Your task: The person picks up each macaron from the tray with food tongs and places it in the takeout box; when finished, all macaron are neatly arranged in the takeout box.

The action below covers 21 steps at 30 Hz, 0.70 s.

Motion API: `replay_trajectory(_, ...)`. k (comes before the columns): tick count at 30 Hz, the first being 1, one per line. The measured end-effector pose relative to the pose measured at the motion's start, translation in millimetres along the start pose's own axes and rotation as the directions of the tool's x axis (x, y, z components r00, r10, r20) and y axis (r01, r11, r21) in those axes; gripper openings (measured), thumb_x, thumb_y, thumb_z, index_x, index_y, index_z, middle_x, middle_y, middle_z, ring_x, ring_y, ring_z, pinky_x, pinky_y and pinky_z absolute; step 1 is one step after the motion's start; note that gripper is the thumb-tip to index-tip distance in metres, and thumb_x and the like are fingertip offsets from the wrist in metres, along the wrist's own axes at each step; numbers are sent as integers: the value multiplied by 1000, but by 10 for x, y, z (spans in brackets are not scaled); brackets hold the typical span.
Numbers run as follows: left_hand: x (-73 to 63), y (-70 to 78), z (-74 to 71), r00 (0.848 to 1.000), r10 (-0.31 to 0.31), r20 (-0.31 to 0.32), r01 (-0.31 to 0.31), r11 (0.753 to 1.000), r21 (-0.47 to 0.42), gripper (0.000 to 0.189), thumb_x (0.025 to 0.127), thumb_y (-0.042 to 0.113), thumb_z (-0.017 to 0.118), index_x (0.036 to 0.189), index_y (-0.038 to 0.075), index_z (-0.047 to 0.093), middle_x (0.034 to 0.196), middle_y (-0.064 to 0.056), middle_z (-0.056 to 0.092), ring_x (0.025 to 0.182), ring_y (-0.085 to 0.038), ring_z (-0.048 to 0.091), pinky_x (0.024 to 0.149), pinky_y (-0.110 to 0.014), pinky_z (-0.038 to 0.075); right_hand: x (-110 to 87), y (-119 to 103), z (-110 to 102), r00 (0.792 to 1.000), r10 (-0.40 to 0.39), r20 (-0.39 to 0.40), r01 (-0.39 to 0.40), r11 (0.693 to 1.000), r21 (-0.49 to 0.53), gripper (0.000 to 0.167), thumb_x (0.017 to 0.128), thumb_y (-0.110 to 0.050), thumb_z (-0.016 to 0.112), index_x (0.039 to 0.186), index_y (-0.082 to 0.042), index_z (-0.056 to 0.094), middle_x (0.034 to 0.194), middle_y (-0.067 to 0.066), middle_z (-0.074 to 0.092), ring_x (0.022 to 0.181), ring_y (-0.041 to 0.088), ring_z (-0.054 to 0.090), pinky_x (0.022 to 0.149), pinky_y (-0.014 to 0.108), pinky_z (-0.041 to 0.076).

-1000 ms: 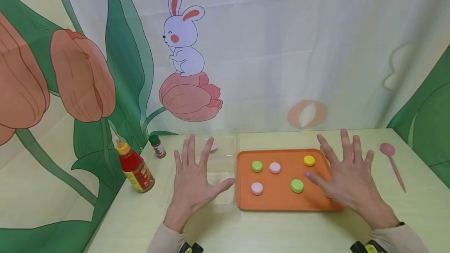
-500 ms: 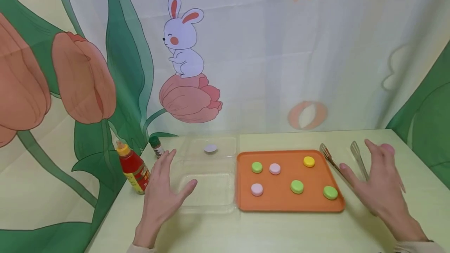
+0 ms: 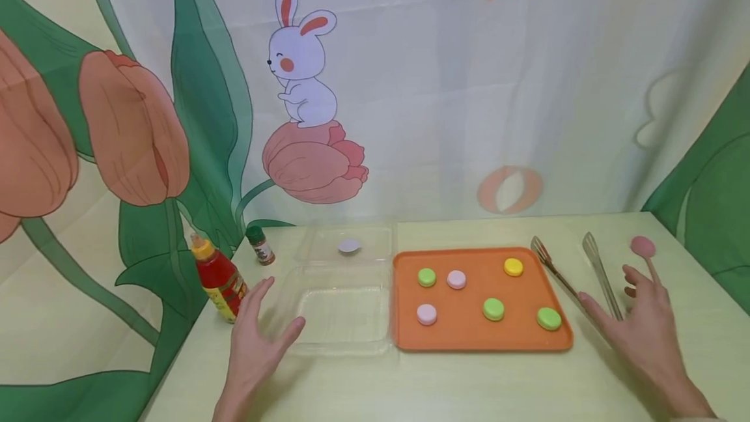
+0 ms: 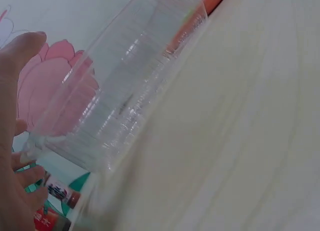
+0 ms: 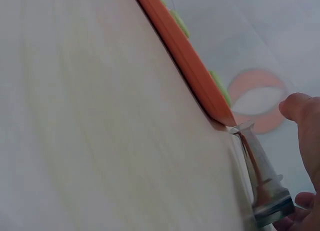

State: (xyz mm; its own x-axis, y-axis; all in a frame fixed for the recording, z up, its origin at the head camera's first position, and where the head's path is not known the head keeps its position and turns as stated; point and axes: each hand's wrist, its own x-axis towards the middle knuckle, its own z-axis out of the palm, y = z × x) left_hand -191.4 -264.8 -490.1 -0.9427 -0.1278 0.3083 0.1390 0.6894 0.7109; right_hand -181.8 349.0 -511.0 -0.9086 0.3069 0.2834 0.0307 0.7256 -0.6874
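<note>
My left hand [image 3: 252, 337] hovers with fingers spread to the left of a clear plastic container [image 3: 346, 318]. It holds nothing, and the container's near side also shows beyond the thumb in the left wrist view. My right hand [image 3: 653, 337] is over the rear end of metal tongs [image 3: 602, 275], thumb and fingers apart. In the right wrist view the hinge end of the tongs [image 5: 260, 166] lies beside the fingers; whether they touch is unclear. Between the hands lies an orange tray [image 3: 480, 346] bearing several macarons: green [image 3: 493, 309], pink [image 3: 426, 314] and yellow [image 3: 513, 267].
A red sauce bottle [image 3: 218, 279] with a yellow cap and a small green-capped spice jar [image 3: 260, 246] stand at the left. A pale lilac oval piece [image 3: 349, 247] is at the container's rear part. A pink spoon [image 3: 642, 246] lies far right. A printed curtain [image 3: 422, 96] hangs behind.
Both hands have moved apart and lower, the left off the container, the right off the tray to the tongs. The right fingers have bent more. The macarons stay put.
</note>
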Motion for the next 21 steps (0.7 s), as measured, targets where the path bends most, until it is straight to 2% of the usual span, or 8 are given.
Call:
replay_trajectory(4, -14, -49, 5, 995, -77, 61, 81, 995, -60, 97, 94, 45, 90, 173, 25, 37, 176, -15, 37, 159, -43, 42, 126, -69, 40, 7, 41, 44, 997, 51, 50, -51, 999, -8, 109, 103, -52, 77, 169, 13, 19, 163, 43, 34, 136, 63, 46, 105, 80, 44)
replay_trajectory(7, -24, -72, -3, 985, -133, 111, 143, 986, -85, 103, 93, 49, 91, 175, 29, 31, 176, -17, 37, 159, -43, 44, 125, -63, 43, -1, 68, 79, 997, 59, 54, -58, 998, -19, 107, 103, -51, 77, 167, 15, 22, 158, 44, 36, 133, 62, 48, 104, 79, 44)
replay_trajectory(9, -36, -84, -5, 979, -156, 134, 168, 982, -82, 107, 92, 52, 91, 176, 31, 29, 178, -16, 37, 160, -42, 45, 124, -64, 44, -9, 85, 105, 998, 51, 47, -50, 998, -25, 105, 104, -50, 77, 165, 17, 25, 153, 45, 37, 132, 61, 47, 103, 77, 44)
replay_trajectory(15, -52, -116, 14, 972, -153, 176, 167, 984, -66, 114, 88, 56, 94, 177, 32, 27, 180, -10, 35, 158, -40, 48, 125, -68, 42, -27, 116, 168, 999, 29, 36, -27, 998, -55, 103, 105, -49, 75, 160, 24, 28, 145, 47, 37, 131, 60, 39, 103, 79, 42)
replay_trajectory(21, -32, -132, 39, 968, -133, 213, 156, 983, -93, 117, 86, 51, 97, 176, 28, 28, 176, -9, 42, 156, -40, 51, 126, -66, 41, -10, 122, 211, 1000, 18, 22, -15, 993, -116, 107, 102, -54, 77, 157, 26, 31, 139, 47, 41, 128, 61, 40, 101, 78, 39)
